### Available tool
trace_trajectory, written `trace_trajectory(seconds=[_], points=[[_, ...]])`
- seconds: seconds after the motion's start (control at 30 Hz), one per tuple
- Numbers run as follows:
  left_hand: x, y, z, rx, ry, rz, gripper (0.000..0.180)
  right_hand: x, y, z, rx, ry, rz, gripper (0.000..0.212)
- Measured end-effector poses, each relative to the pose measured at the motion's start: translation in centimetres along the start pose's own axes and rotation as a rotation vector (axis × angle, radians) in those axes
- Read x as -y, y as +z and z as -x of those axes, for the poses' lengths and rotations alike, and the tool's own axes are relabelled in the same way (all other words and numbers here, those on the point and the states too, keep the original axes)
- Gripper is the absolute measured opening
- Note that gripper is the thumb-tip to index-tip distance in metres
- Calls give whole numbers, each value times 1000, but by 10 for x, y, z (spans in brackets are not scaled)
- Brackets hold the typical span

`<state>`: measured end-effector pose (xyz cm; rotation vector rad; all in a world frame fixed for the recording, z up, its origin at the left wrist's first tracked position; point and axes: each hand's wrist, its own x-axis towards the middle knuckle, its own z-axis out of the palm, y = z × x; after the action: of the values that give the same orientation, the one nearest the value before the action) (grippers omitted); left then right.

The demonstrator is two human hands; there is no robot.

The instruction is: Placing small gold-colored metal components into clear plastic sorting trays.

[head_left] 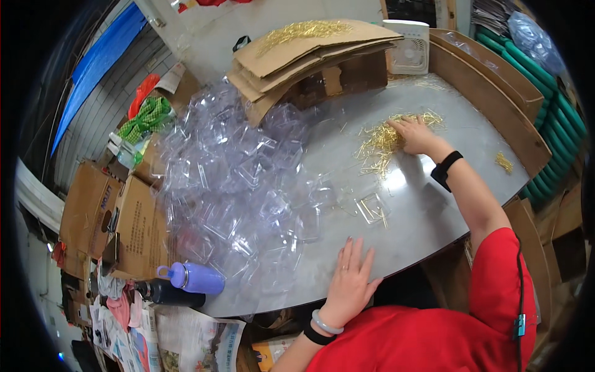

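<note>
My right hand [416, 135] reaches over a loose pile of thin gold-coloured pins [377, 141]. Its fingers are apart and touch the far side of the pile; what lies under the fingertips is hidden. Near the front edge of the grey table [427, 229], my left hand [350, 282] rests flat with fingers stretched and nothing in it. Between the hands, a small clear plastic box [370, 209] lies with a few gold pins in and across it. A large heap of similar clear plastic boxes [242, 167] covers the table's left side.
Stacked cardboard sheets [310, 53] at the back carry more gold pins. A white fan [409, 48] stands beside them. Cardboard strips [489, 93] border the right side, near a small gold cluster [503, 162]. A purple bottle [197, 278] and black bottle [170, 292] lie front left.
</note>
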<state>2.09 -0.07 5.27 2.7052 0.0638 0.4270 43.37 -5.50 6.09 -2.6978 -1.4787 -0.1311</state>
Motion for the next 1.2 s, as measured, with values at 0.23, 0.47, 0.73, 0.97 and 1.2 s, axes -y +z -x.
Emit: trace_trajectory(seconds=[0.23, 0.47, 0.73, 0.97, 1.2], points=[[3, 20, -43, 91, 40, -141, 80, 41, -10, 41, -3, -289, -124, 74], [1, 15, -30, 120, -79, -192, 79, 42, -13, 50, -40, -333, -149, 55], [15, -8, 3, 111, -92, -214, 73, 16, -84, 20, -406, -295, -347, 32], [24, -45, -17, 221, -6, -239, 74, 13, -99, 0, -476, -291, -373, 35], [58, -80, -197, -446, 160, -95, 77, 32, -143, -13, -467, -448, -423, 39]])
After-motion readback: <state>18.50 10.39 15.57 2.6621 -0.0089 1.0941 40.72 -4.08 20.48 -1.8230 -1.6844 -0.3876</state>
